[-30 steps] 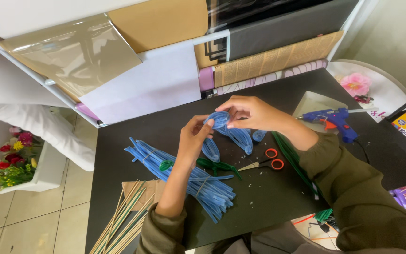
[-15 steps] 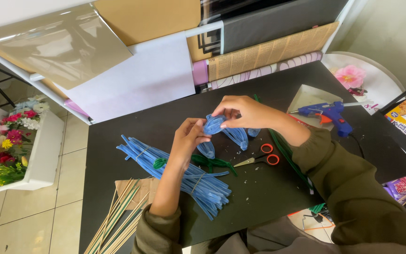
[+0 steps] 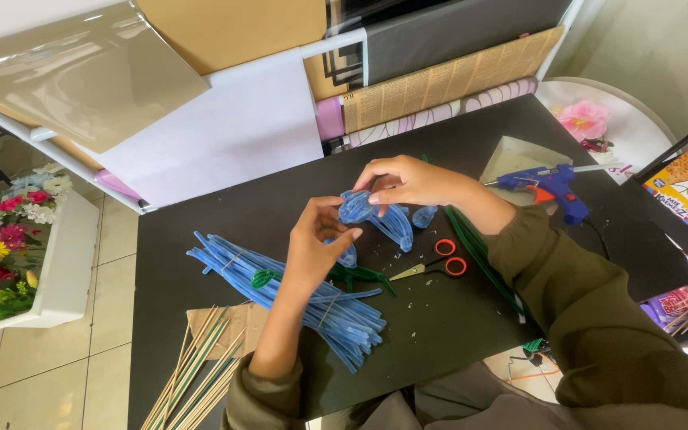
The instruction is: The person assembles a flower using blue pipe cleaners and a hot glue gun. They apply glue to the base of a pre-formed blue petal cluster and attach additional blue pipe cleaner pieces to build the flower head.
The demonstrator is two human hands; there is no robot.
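One camera only, worn on my head, looking steeply down and forward over my black work table (image 3: 224, 223). It sits close: my left hand (image 3: 316, 247) and right hand (image 3: 408, 181) fill the middle of the frame, both forearms running in from the bottom edge. The far side of the view reaches stacked sheets of paper and card (image 3: 224, 135) leaning beyond the table. The left edge takes in tiled floor (image 3: 41, 374). No second view shares this scene.

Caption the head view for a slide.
Both hands, left hand and right hand, shape blue pipe-cleaner petals above a black table.
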